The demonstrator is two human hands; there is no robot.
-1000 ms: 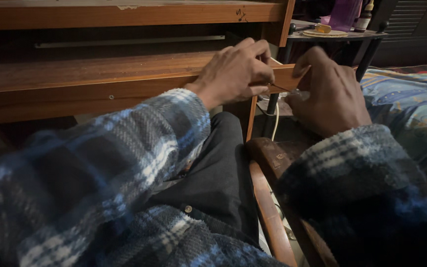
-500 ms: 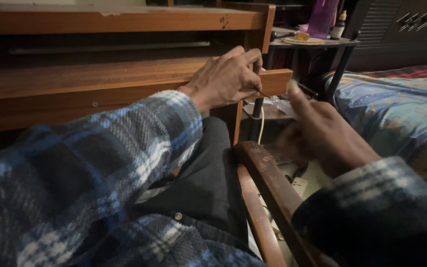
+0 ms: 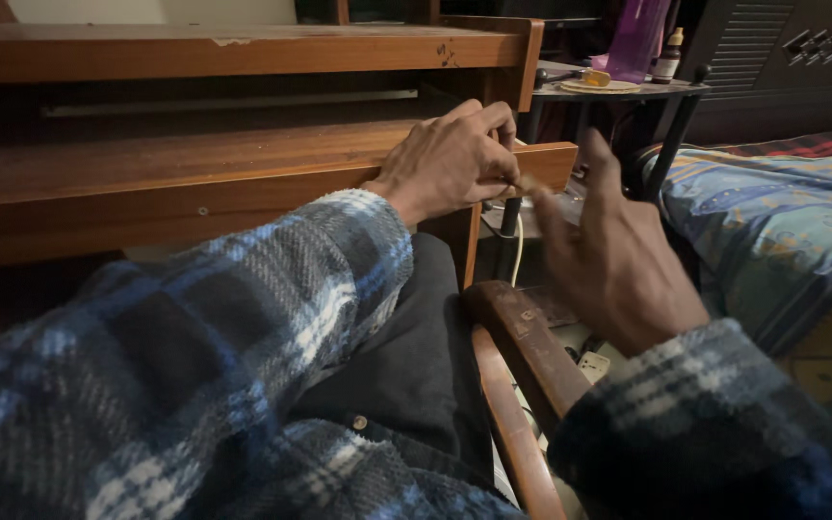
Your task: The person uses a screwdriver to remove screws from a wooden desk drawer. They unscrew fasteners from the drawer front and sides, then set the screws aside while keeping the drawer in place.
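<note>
Two hands: both at work at the right end of the bench (image 3: 243, 154).
Left hand (image 3: 450, 159): fingers curled tight, pinching a small tan piece (image 3: 530, 183) at the shelf's end; grip closed on it.
Right hand (image 3: 618, 255): fingers spread and loose, nothing gripped; forefinger tip reaches up to the same piece.
Piece location: just off the shelf's front corner, between the two hands, above the chair arm (image 3: 522, 337).
Risk, drop: a pinch this small looks likely to slip, and the piece would fall into the dark gap beside the cable (image 3: 517, 252).
Risk, visibility: dim light; what the piece is cannot be told.
Risk, surroundings: bottle (image 3: 666, 60) on the side table (image 3: 618, 91) stands well apart; an elbow swing seems unlikely to reach it.
</note>
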